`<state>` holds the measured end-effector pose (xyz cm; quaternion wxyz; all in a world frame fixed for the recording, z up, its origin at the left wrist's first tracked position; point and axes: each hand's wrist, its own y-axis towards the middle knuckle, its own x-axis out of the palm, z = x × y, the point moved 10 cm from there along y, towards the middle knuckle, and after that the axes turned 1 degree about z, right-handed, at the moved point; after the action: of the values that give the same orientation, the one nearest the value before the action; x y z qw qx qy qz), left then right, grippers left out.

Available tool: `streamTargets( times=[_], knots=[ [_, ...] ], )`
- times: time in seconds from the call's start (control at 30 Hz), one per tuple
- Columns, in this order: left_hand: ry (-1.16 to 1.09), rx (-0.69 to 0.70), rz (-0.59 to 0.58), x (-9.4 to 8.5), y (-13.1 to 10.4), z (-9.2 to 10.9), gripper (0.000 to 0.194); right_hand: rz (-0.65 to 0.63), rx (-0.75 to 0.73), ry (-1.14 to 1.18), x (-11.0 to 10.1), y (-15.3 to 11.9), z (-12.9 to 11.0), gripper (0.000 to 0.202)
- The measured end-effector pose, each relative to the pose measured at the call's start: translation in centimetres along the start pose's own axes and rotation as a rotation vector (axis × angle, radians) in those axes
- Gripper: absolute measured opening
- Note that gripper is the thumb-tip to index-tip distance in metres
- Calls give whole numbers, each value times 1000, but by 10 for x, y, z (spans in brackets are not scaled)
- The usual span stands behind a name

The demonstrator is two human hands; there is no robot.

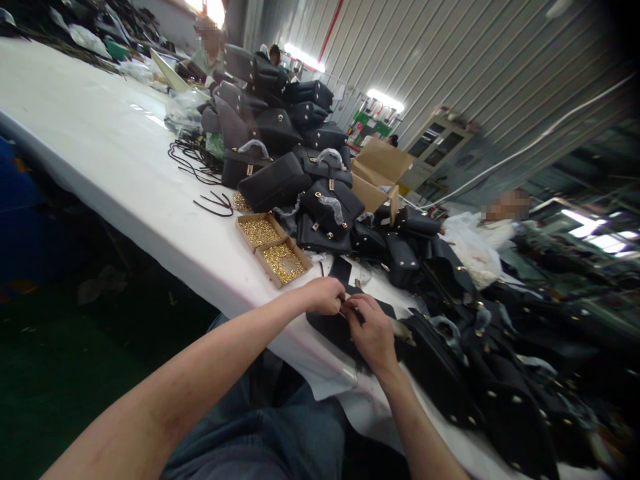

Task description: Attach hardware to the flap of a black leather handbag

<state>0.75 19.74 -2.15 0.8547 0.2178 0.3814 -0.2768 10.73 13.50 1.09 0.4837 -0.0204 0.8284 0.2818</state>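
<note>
My left hand (325,295) is closed, with its fingertips pinched at something small that I cannot make out. Close against it, my right hand (373,332) also has its fingers bent and pressed together around the same spot. Both hands are above a black leather-like bag piece (325,327) lying at the table's near edge. A pale, blurred object (401,331) shows just beyond my right hand. To the left of my hands, two open cardboard trays, a nearer one (266,257) and a farther one (242,230), hold small gold-coloured metal fittings.
Black handbags (275,180) are heaped behind the trays, and more bags (505,387) crowd the right side. Dark cords (215,203) lie on the white table (125,180). An open cardboard box (373,177) stands behind the heap. Other people are at the far side.
</note>
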Motion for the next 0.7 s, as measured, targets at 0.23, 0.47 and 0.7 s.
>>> streamTargets(
  times=[0.23, 0.47, 0.7],
  knots=[
    [45, 18, 27, 1, -2, 2, 29, 86, 22, 2, -4, -6, 1, 14],
    [87, -1, 44, 0, -5, 6, 19, 96, 88, 7, -3, -7, 10, 15],
    [81, 4, 36, -2, -11, 10, 19, 45, 170, 1, -3, -4, 12, 25]
  ],
)
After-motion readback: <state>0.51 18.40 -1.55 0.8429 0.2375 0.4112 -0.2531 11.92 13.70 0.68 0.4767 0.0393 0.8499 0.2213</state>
